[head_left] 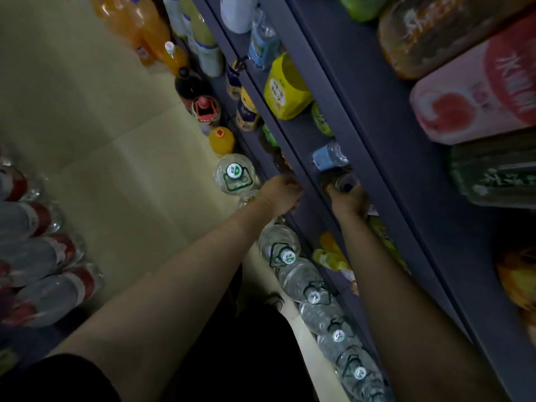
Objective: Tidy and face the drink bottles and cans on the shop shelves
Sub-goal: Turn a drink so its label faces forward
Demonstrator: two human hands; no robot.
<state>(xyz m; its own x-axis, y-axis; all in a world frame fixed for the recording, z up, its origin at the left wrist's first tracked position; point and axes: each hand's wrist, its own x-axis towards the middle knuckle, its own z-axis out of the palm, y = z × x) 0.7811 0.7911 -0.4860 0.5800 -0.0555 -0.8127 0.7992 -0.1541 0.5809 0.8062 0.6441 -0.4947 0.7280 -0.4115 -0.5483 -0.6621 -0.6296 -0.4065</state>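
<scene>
**Both hands in at the shelves, right one on a bottle**

Far left I see a stack of water bottles with red labels (43,256) lying by the floor tiles; moving right, orange soda bottles (139,27) and dark bottles (200,103) stand along the shelf foot; big water jugs with green caps (235,175) run in a row down the floor beside the unit; my left hand (280,192) reaches under the lower shelf edge (261,111), fingers curled, but I cannot tell what it holds, too dark; my right hand (348,200) grips a bottle with a dark blue cap (343,182) on the next shelf, just below a small water bottle with a blue label (329,156); yellow pack (285,91) further up that shelf; pink pack (475,94) far right.
</scene>
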